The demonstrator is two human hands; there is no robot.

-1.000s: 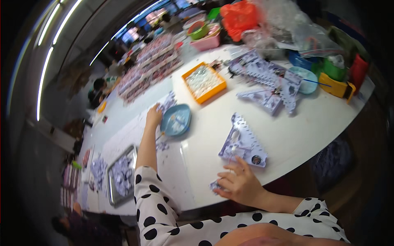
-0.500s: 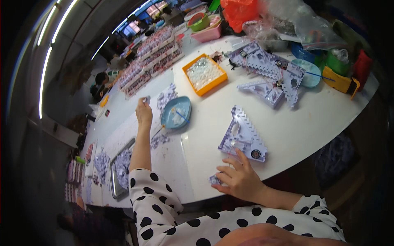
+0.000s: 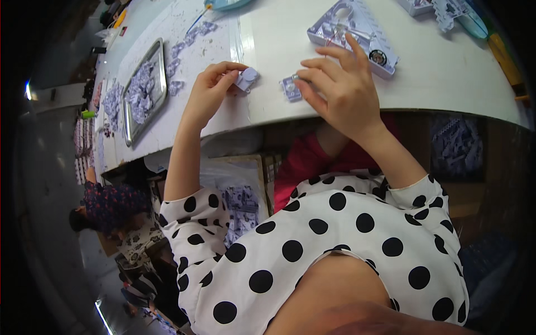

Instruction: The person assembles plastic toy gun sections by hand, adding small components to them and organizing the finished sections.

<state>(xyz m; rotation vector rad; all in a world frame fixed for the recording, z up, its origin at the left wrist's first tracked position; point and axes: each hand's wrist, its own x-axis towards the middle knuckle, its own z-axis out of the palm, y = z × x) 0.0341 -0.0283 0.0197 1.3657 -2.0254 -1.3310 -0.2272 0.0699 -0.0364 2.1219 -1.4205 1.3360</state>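
My left hand pinches a small lavender plastic piece with a round cap between thumb and fingers, just above the table's near edge. To its right, my right hand has its thumb and index finger closed at the edge of a small lavender box-shaped part. Its other fingers spread upward. Beyond those fingers lies a larger lavender triangular housing with a stepped edge, thin wires and a round dark speaker-like disc. A fingertip overlaps the housing in view; contact cannot be told.
On the left, a metal tray holds a heap of lavender parts, with more scattered around it. A blue dish is at the top edge. More housings lie far right. Bagged parts sit below the table; a person is at lower left.
The view has tilted down toward my body. My left hand has come back from the far parts with a small piece, close to my right hand, which stays at the box-shaped part.
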